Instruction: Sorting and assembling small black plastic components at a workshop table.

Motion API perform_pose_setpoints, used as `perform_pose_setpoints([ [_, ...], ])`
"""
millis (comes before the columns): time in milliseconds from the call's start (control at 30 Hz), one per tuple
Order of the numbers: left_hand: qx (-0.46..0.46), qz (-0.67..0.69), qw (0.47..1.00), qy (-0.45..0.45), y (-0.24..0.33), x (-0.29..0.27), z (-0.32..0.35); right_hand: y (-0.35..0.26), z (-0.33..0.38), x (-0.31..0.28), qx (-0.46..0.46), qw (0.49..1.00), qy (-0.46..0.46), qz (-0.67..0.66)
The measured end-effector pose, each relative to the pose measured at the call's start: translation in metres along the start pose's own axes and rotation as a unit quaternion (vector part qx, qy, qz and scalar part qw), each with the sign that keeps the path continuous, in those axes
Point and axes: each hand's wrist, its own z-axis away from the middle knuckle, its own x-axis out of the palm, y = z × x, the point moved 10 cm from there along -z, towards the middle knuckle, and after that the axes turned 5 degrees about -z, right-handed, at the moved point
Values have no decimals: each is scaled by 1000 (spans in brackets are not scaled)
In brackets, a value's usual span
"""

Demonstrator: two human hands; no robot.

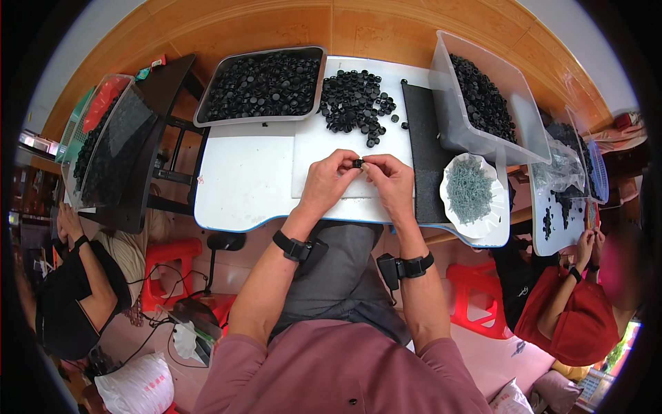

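Over the near part of the white table, my left hand [328, 181] pinches a small round black cap [358, 163] between thumb and fingers. My right hand [390, 181] meets it from the other side, its thumb and forefinger closed at the cap's edge; whether a small piece sits between those fingertips is too small to make out. Just beyond my hands spreads a loose pile of black caps [352, 100]. To the right, a white scalloped dish [491, 222] holds many thin greyish metal pieces [470, 188], like pins or small springs.
A metal tray [323, 83] full of black caps stands at the back left. At the back right is a clear plastic bin [514, 90] with more caps, beside a black mat [427, 148]. Co-workers sit left and right at their own tables [552, 231]. Red stools [476, 293] stand below.
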Motion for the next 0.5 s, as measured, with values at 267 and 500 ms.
perform_pose_setpoints([
  [267, 11, 0, 1000, 17, 2, -4, 1, -4, 1, 1, 5, 1000, -3, 13],
  [500, 9, -39, 999, 33, 6, -4, 6, -7, 3, 1, -30, 999, 2, 42],
])
